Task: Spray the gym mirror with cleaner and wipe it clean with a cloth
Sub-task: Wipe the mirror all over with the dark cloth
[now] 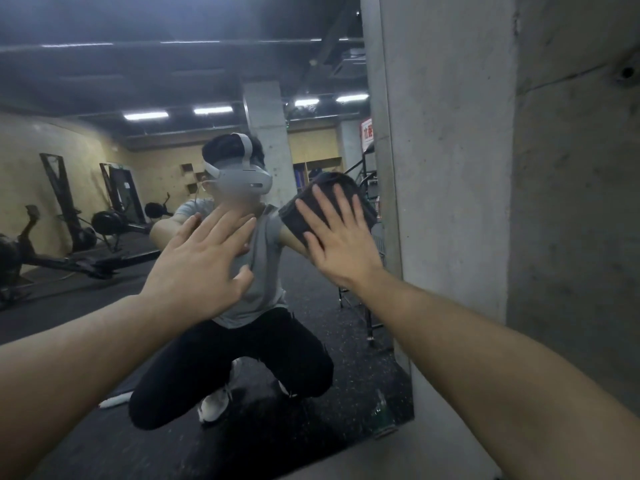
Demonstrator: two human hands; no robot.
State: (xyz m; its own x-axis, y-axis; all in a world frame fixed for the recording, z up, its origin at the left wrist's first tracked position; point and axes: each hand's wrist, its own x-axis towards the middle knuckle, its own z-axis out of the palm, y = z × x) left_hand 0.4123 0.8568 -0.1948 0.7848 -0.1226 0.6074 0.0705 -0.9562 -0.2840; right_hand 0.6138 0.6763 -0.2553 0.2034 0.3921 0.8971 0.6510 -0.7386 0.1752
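At the far left the smooth, glossy mirror (pixel 104 81) reflects dim rowing machines (pixel 86 233) on speckled dark rubber flooring. Near the middle, the left hand (pixel 204 261) is raised flat toward the glass, fingers straight and slightly spread, holding nothing; whether it touches the surface cannot be told. Just right of it, the right hand (pixel 337 237) presses a folded dark cloth (pixel 325 199), soft and nappy, flat against the mirror with fingers straight and fanned. Further right stands a rough grey concrete pillar (pixel 450 168), flush with the mirror's edge.
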